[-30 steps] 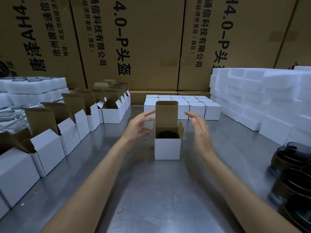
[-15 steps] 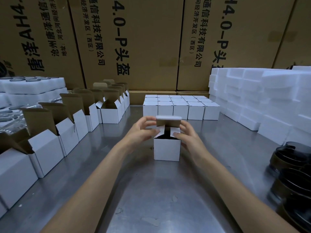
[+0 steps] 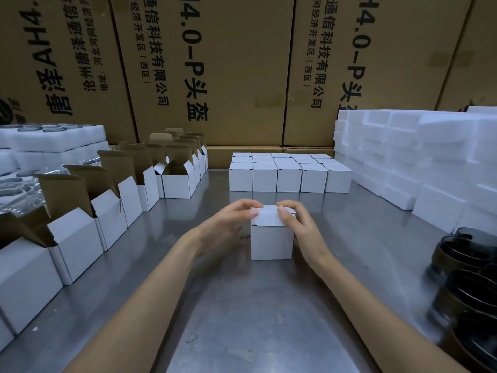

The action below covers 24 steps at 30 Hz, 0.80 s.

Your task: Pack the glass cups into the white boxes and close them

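Box under closure stands near the middle of the steel table, lid folded down over the top with the front edge not yet seated; a thin gap shows at the near left corner. Left hand grasps the left side of the lid, thumb on top and fingers curled round the far edge. Right hand grasps the right side likewise, thumb pressing the lid surface. Contents are hidden; whether a cup sits inside cannot be confirmed. Step in hand, by judgement: closing of this box, nearly finished. Next move calls for tucking the lid tab into the front wall and pressing it flush, then placing the box with the closed boxes at the far centre. Open boxes wait in a row along the left. Dark cups stand at the near right, foam blocks at the far right, well apart from the hands.
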Each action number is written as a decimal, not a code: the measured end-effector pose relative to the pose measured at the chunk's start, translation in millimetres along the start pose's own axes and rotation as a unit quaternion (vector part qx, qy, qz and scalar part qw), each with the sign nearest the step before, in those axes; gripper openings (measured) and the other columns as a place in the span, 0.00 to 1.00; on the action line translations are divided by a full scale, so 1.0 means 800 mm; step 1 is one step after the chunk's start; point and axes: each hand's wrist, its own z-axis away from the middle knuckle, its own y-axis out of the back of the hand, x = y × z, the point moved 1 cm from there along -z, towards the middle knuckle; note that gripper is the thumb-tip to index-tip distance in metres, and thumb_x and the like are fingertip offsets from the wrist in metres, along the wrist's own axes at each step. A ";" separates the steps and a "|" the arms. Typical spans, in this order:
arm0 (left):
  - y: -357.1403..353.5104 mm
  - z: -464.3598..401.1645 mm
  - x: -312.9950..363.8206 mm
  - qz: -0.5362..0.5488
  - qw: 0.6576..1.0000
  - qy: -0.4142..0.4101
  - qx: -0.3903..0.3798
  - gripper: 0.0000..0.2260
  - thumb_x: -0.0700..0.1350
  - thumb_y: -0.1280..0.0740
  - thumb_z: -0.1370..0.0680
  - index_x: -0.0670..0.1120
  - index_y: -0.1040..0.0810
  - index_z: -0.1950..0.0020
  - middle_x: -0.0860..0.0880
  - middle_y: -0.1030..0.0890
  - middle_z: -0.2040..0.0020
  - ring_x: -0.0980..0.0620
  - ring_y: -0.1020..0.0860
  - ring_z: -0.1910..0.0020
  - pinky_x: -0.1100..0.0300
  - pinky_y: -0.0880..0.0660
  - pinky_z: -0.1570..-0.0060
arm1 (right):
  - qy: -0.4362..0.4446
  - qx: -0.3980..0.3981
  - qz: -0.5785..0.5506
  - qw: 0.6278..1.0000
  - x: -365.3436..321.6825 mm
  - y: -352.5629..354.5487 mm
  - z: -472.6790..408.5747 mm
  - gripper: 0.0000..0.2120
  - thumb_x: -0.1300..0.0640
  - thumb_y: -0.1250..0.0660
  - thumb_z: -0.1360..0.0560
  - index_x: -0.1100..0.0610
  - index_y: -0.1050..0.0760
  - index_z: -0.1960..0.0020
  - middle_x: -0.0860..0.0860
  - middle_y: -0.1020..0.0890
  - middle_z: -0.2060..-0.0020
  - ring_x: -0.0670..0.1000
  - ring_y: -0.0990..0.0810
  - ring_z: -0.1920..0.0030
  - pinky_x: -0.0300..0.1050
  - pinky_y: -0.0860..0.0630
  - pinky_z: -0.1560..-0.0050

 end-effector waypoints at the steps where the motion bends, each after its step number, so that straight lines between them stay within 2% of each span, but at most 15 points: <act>1: -0.002 0.000 -0.001 -0.010 1.000 -0.002 0.006 0.19 0.51 0.29 0.31 0.49 0.24 0.42 0.46 0.25 0.41 0.53 0.22 0.46 0.59 0.26 0.46 | 0.010 0.008 0.006 1.000 0.000 0.001 0.000 0.11 0.43 0.36 0.25 0.49 0.25 0.48 0.43 0.21 0.53 0.36 0.23 0.55 0.29 0.28 0.57; 4: -0.004 0.001 -0.001 -0.057 0.997 -0.020 0.055 0.19 0.52 0.25 0.32 0.54 0.22 0.43 0.48 0.24 0.40 0.55 0.20 0.47 0.62 0.25 0.50 | 0.025 0.022 0.024 0.999 0.000 0.000 0.001 0.16 0.37 0.37 0.30 0.46 0.24 0.50 0.42 0.20 0.53 0.41 0.22 0.50 0.33 0.27 0.55; 6: -0.006 0.003 0.000 -0.057 0.996 -0.027 0.070 0.19 0.54 0.23 0.34 0.55 0.21 0.45 0.48 0.23 0.40 0.56 0.19 0.48 0.64 0.24 0.51 | 0.032 0.021 0.030 0.999 0.000 -0.001 0.001 0.17 0.37 0.36 0.30 0.48 0.25 0.49 0.44 0.20 0.52 0.45 0.22 0.48 0.36 0.28 0.54; 9: -0.010 0.007 0.001 -0.020 0.998 -0.026 0.062 0.19 0.50 0.26 0.33 0.51 0.21 0.43 0.47 0.23 0.41 0.55 0.18 0.51 0.64 0.23 0.54 | 0.032 0.015 0.019 0.999 0.002 -0.002 0.000 0.16 0.39 0.33 0.28 0.50 0.25 0.48 0.45 0.21 0.52 0.47 0.22 0.47 0.37 0.28 0.53; 11: -0.012 0.008 0.001 0.008 0.999 -0.013 0.040 0.20 0.46 0.26 0.31 0.48 0.23 0.41 0.45 0.24 0.41 0.54 0.18 0.52 0.63 0.22 0.54 | 0.021 0.006 -0.001 1.000 0.003 -0.003 0.000 0.14 0.41 0.34 0.29 0.49 0.26 0.49 0.43 0.22 0.53 0.47 0.23 0.48 0.38 0.27 0.52; 13: -0.014 0.009 0.002 0.022 1.000 0.002 0.020 0.18 0.47 0.27 0.29 0.47 0.25 0.40 0.45 0.24 0.40 0.53 0.20 0.48 0.60 0.23 0.51 | 0.004 -0.007 -0.016 1.000 0.004 -0.005 0.000 0.13 0.44 0.36 0.30 0.49 0.28 0.49 0.45 0.23 0.51 0.48 0.24 0.48 0.40 0.28 0.50; 15: -0.013 0.008 0.004 0.025 1.000 0.011 0.014 0.17 0.54 0.30 0.27 0.49 0.24 0.42 0.50 0.21 0.42 0.55 0.21 0.46 0.59 0.24 0.47 | -0.012 -0.013 -0.020 1.000 0.004 -0.007 0.000 0.13 0.45 0.37 0.31 0.48 0.29 0.49 0.49 0.25 0.46 0.51 0.26 0.44 0.43 0.29 0.46; 17: -0.013 0.006 0.004 0.022 1.000 0.011 0.019 0.16 0.57 0.32 0.27 0.50 0.22 0.44 0.54 0.18 0.46 0.58 0.21 0.47 0.58 0.25 0.47 | -0.023 -0.012 -0.008 1.000 0.002 -0.009 0.000 0.13 0.46 0.38 0.32 0.46 0.29 0.49 0.52 0.27 0.41 0.53 0.29 0.39 0.48 0.32 0.38; 20: -0.011 0.002 -0.004 0.022 0.999 0.004 0.039 0.11 0.51 0.29 0.28 0.51 0.20 0.47 0.48 0.21 0.44 0.53 0.21 0.46 0.56 0.25 0.47 | -0.034 -0.017 -0.001 0.999 -0.002 -0.012 0.002 0.13 0.48 0.39 0.34 0.45 0.28 0.50 0.52 0.29 0.38 0.51 0.32 0.35 0.48 0.36 0.32; 22: -0.011 -0.001 -0.007 0.039 0.998 -0.003 0.044 0.11 0.48 0.29 0.29 0.51 0.19 0.48 0.48 0.21 0.44 0.51 0.20 0.47 0.56 0.24 0.49 | -0.033 -0.016 0.006 0.999 -0.001 -0.013 0.003 0.11 0.50 0.38 0.32 0.45 0.28 0.50 0.52 0.29 0.38 0.50 0.33 0.35 0.47 0.36 0.31; 24: -0.010 -0.002 -0.009 0.028 0.998 -0.015 0.052 0.11 0.49 0.29 0.29 0.52 0.18 0.47 0.50 0.20 0.46 0.51 0.19 0.49 0.55 0.24 0.50 | -0.013 0.009 0.048 0.999 0.004 -0.012 0.004 0.06 0.54 0.36 0.24 0.45 0.28 0.48 0.50 0.30 0.37 0.49 0.34 0.34 0.47 0.37 0.31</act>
